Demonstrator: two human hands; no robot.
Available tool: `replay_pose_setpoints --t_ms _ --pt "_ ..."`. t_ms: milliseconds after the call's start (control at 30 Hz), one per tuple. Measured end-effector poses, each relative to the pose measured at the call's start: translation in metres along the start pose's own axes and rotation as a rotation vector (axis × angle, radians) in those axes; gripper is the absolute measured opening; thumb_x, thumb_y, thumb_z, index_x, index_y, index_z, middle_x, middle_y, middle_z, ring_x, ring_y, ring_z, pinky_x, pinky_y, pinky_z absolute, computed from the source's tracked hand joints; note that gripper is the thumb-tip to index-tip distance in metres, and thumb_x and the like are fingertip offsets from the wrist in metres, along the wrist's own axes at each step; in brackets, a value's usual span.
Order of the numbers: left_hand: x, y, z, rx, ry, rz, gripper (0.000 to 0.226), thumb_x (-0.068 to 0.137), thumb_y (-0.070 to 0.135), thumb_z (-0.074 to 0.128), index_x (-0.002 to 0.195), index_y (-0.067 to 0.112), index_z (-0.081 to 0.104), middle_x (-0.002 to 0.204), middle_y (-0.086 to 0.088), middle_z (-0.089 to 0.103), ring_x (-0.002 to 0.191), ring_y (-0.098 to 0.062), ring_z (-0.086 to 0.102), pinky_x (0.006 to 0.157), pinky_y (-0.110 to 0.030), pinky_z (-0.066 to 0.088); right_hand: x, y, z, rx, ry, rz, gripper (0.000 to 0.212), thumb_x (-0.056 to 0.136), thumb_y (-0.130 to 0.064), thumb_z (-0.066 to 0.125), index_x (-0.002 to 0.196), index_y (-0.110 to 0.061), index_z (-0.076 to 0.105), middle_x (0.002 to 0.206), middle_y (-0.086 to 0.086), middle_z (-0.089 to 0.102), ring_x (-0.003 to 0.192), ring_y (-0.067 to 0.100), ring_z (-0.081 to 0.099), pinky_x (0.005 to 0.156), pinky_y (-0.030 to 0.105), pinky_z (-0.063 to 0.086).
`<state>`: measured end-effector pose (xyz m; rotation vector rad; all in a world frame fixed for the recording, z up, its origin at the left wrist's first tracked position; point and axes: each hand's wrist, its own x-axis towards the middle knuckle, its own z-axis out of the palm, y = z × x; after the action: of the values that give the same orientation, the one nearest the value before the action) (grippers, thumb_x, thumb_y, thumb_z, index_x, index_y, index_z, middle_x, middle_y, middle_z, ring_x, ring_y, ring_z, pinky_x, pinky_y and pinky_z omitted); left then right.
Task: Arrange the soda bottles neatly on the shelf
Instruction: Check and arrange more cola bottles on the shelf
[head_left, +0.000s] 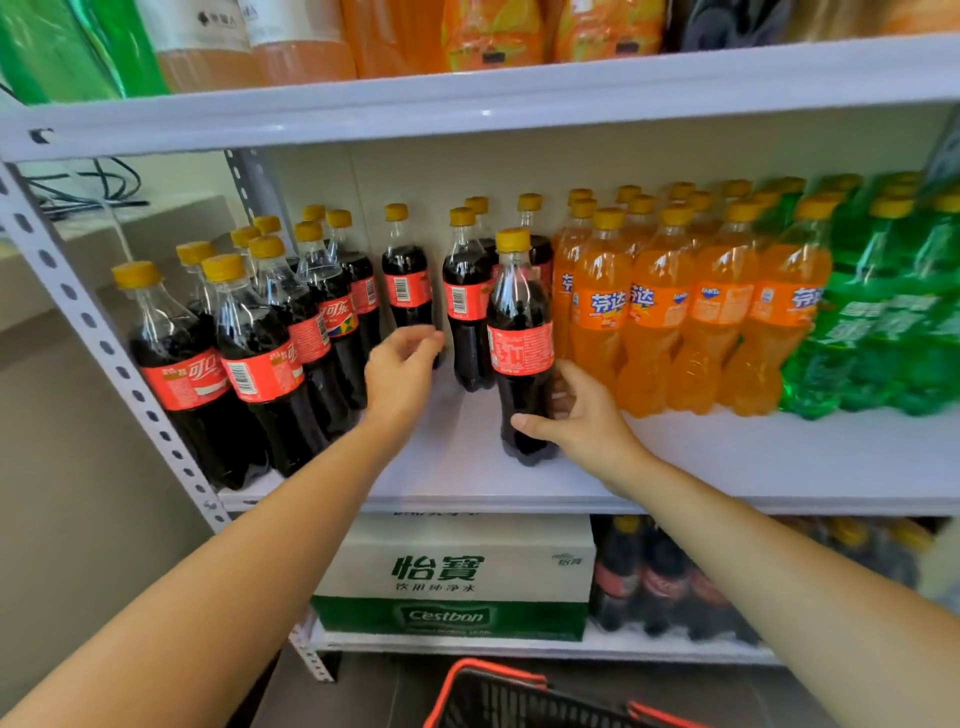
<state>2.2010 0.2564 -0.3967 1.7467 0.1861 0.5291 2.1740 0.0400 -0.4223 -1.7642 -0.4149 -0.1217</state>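
Cola bottles with red labels and yellow caps stand on the white middle shelf (467, 467). My right hand (582, 415) grips the lower part of the front cola bottle (519, 343), thumb in front and fingers behind; that bottle stands upright near the shelf's front. My left hand (400, 369) reaches further back, its curled fingers over the lower part of a single cola bottle (408, 280); a grip is not visible. A tight group of cola bottles (260, 353) fills the left end. Two more cola bottles (467, 301) stand behind the gripped one.
Orange soda bottles (675, 312) and green soda bottles (883, 322) fill the shelf to the right. A white and green water carton (457, 577) and more cola bottles (665, 582) sit on the shelf below. A red-rimmed shopping basket (519, 696) is on the floor.
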Motion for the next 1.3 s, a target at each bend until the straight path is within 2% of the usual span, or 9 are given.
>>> replay_pose_setpoints --t_ms 100,200,333,500,733,967,1100,1233,1300 --pt "-0.039 0.041 -0.006 -0.238 -0.305 0.056 0.026 0.1 0.034 0.062 0.124 0.026 0.069 0.112 0.006 0.077 0.106 -0.01 0.072 0.089 -0.034 0.057 -0.028 -0.01 -0.005 -0.003 -0.048 0.003 0.057 0.076 -0.009 0.087 0.119 -0.034 0.059 0.112 -0.007 0.067 0.092 -0.009 0.062 0.076 0.008 0.048" --pt "-0.076 0.069 -0.011 -0.273 -0.445 0.14 0.04 0.095 0.043 0.059 0.134 0.032 0.062 0.13 0.004 0.07 0.121 -0.015 0.066 0.095 -0.038 0.055 -0.059 -0.022 -0.01 0.0 -0.091 0.043 0.06 0.074 -0.01 0.089 0.124 -0.02 0.058 0.112 0.001 0.066 0.091 0.002 0.065 0.075 0.011 0.05" --pt "-0.115 0.086 -0.02 -0.281 -0.447 0.239 0.039 0.099 0.029 0.064 0.137 0.022 0.059 0.121 -0.001 0.075 0.114 -0.018 0.07 0.089 -0.032 0.059 -0.1 -0.027 -0.016 -0.056 -0.188 0.081 0.058 0.072 -0.01 0.09 0.12 -0.021 0.059 0.108 0.001 0.067 0.088 0.003 0.067 0.073 0.013 0.05" --pt "-0.156 0.064 -0.022 -0.241 -0.452 0.149 0.02 0.098 0.017 0.066 0.117 0.02 0.063 0.104 0.0 0.079 0.094 -0.011 0.075 0.065 -0.02 0.056 -0.134 -0.02 -0.022 -0.148 -0.288 0.134 0.068 0.074 -0.029 0.09 0.13 -0.031 0.052 0.119 -0.006 0.066 0.109 0.007 0.063 0.09 0.027 0.048" --pt "-0.189 0.034 -0.011 -0.33 -0.553 0.075 0.034 0.09 0.026 0.068 0.123 0.018 0.061 0.109 -0.005 0.078 0.109 -0.02 0.073 0.081 -0.029 0.059 -0.152 -0.009 -0.012 0.01 -0.169 0.112 0.064 0.075 -0.027 0.089 0.131 -0.024 0.06 0.121 -0.006 0.071 0.113 0.013 0.067 0.104 0.048 0.05" --pt "-0.194 0.027 -0.011 -0.153 -0.407 0.29 0.031 0.092 0.012 0.074 0.123 0.009 0.069 0.106 -0.007 0.077 0.104 -0.018 0.073 0.088 -0.031 0.059 -0.166 0.002 -0.004 -0.068 0.032 0.024 0.067 0.064 -0.034 0.092 0.122 -0.031 0.059 0.112 -0.016 0.069 0.104 0.0 0.064 0.086 0.019 0.052" --pt "-0.192 0.026 -0.01 -0.162 -0.392 0.228 0.015 0.092 0.017 0.074 0.107 0.014 0.074 0.101 -0.014 0.076 0.101 -0.032 0.073 0.09 -0.046 0.06 -0.168 0.006 0.001 -0.148 0.113 -0.007 0.067 0.063 -0.029 0.095 0.118 -0.035 0.057 0.112 -0.019 0.067 0.106 0.0 0.062 0.089 0.02 0.05" --pt "-0.185 0.026 -0.013 -0.213 -0.529 0.141 0.019 0.098 0.024 0.062 0.112 0.02 0.073 0.112 -0.004 0.077 0.106 -0.021 0.072 0.089 -0.034 0.059 -0.165 0.009 -0.005 -0.091 0.067 0.016 0.062 0.065 -0.027 0.094 0.113 -0.042 0.058 0.107 -0.021 0.067 0.104 -0.003 0.062 0.082 0.008 0.046" --pt "-0.178 0.025 -0.017 -0.248 -0.597 0.122 0.025 0.101 0.029 0.056 0.117 0.021 0.073 0.119 -0.003 0.075 0.115 -0.02 0.069 0.095 -0.036 0.057 -0.163 0.009 -0.01 -0.024 0.006 0.043 0.062 0.068 -0.023 0.093 0.117 -0.04 0.06 0.112 -0.017 0.069 0.107 0.0 0.064 0.089 0.014 0.048"
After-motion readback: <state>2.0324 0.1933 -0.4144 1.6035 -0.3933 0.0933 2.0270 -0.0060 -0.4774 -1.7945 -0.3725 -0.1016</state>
